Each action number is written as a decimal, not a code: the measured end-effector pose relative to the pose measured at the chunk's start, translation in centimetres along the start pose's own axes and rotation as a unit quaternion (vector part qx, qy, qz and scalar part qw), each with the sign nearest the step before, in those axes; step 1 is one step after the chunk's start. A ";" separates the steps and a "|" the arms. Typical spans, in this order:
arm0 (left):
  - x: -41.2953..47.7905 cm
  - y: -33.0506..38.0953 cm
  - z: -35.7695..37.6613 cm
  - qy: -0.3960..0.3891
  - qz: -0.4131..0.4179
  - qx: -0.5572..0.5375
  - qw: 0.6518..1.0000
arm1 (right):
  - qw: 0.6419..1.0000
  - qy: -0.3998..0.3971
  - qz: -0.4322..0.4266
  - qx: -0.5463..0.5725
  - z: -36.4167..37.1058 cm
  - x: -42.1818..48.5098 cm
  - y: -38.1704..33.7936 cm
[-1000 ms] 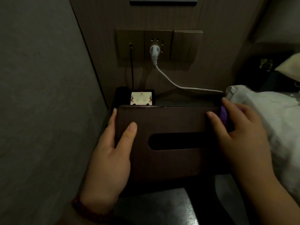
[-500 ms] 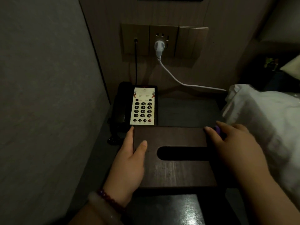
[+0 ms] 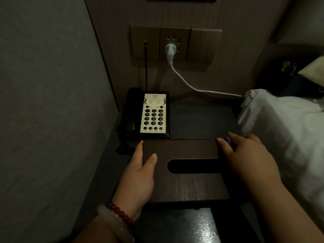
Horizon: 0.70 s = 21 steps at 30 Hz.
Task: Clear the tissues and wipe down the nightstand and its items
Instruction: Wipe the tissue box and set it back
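- While its fingers run down the left end of the tissue box [image 3: 189, 186], the left hand [image 3: 138, 176] is seen gripping that end, with the thumb [image 3: 150, 160] laid flat on the lid.
- The right end of the box is clasped by the right hand [image 3: 245, 155], whose fingers are curled over the far corner; a small purple object [image 3: 229, 139] is pinched between them, and what it is cannot be told.
- A red bead bracelet [image 3: 121, 214] and a pale bangle [image 3: 112, 223] are worn on the left wrist.
- The dark wooden box is held level over the front of the nightstand [image 3: 201, 120], its long oval slot [image 3: 192, 166] facing up; whether it rests on the top cannot be told.
- Just behind the box's left part, a black telephone [image 3: 154, 114] with a cream keypad plate is placed, its handset [image 3: 129, 111] on the left side.
- A black cord [image 3: 145, 67] is run up from behind the phone to the wall socket panel [image 3: 175, 43].
- A white plug [image 3: 170, 50] is seated in the middle socket, and its white cable [image 3: 201, 89] is led down and right towards the white bedding [image 3: 280, 128] beside the nightstand.
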<state>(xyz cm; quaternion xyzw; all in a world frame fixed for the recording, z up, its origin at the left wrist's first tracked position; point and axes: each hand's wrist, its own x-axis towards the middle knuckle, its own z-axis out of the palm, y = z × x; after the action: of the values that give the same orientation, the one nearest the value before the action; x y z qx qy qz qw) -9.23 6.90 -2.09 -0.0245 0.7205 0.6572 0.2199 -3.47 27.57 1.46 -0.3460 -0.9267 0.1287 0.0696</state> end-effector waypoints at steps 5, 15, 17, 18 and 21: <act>-1.2 -1.2 0.2 0.005 -0.022 -0.025 0.999 | 0.999 -0.013 -0.010 -0.033 -0.4 -0.4 0.6; 0.0 -0.8 -0.4 0.001 -0.051 -0.041 0.998 | 1.000 0.017 0.011 -0.015 1.5 -0.2 -0.7; 0.1 -0.7 -0.4 0.013 -0.050 -0.061 0.997 | 0.999 0.024 0.012 0.037 1.8 0.1 -0.7; 0.2 -0.7 -0.4 0.017 -0.051 -0.073 0.996 | 0.998 0.012 0.011 0.057 1.8 0.1 -0.6; 0.3 -1.0 -0.5 0.023 -0.052 -0.082 0.995 | 0.999 -0.047 0.019 0.016 2.0 -0.3 -0.6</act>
<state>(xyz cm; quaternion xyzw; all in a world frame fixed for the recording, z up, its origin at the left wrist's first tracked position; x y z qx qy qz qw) -9.32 6.42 -3.12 -0.0949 0.6670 0.7008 0.2346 -4.03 26.58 -0.29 -0.3562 -0.9200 0.1609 0.0290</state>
